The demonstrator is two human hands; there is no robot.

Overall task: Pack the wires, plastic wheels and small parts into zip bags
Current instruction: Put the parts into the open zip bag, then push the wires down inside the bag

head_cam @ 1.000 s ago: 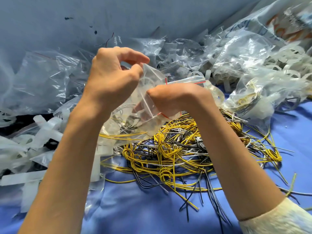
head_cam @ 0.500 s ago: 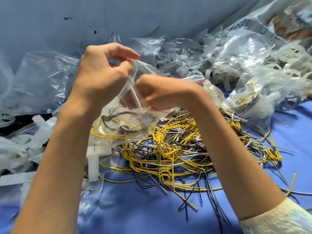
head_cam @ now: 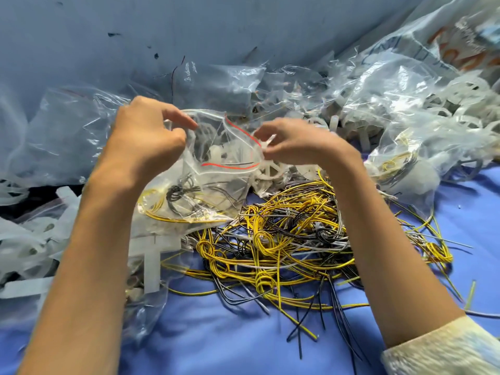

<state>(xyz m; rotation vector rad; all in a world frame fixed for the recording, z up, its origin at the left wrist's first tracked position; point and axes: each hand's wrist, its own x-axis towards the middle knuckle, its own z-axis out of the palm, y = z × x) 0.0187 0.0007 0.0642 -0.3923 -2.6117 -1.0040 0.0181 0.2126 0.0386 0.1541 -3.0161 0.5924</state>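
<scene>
A clear zip bag (head_cam: 216,185) with a red line along its mouth hangs between my hands, its mouth pulled open. Inside it lie yellow and black wires and a few white plastic pieces. My left hand (head_cam: 146,139) pinches the left side of the bag's rim. My right hand (head_cam: 295,143) pinches the right end of the rim. Below the bag a tangled heap of yellow, black and white wires (head_cam: 292,239) lies on the blue cloth (head_cam: 216,334).
Filled and crumpled clear bags (head_cam: 400,109) with white plastic wheels pile up at the back and right. More bags and white plastic strips (head_cam: 35,239) lie on the left. A blue wall (head_cam: 189,28) rises behind.
My hands have moved apart and the bag's mouth has spread open between them; before, both hands were close together at the rim.
</scene>
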